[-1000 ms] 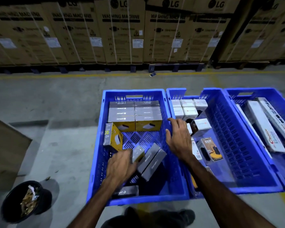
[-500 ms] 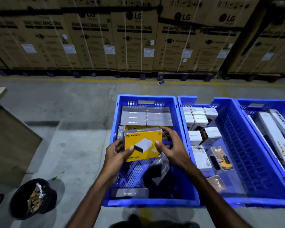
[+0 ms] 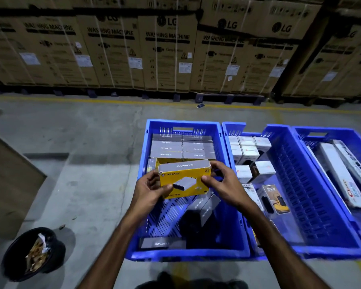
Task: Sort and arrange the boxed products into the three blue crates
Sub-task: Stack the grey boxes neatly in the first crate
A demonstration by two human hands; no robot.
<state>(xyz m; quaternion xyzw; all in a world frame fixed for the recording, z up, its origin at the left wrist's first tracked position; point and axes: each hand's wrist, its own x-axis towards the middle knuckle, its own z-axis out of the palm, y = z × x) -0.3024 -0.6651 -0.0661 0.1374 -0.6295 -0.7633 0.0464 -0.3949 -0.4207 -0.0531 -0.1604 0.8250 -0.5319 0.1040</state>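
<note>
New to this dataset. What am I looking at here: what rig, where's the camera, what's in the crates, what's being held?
There is no robot: a person works with bare hands, and one wide-angle camera worn on the head looks forward and down. The left hand and right hand together hold a yellow Lapcare box, fingers curled around its ends, above the left blue crate. That crate holds a neat row of grey-topped Lapcare boxes at the far end and a few loose ones nearer. The middle crate holds small white boxes and 65W charger boxes. The right crate holds long white boxes. All stand on a concrete floor.
</note>
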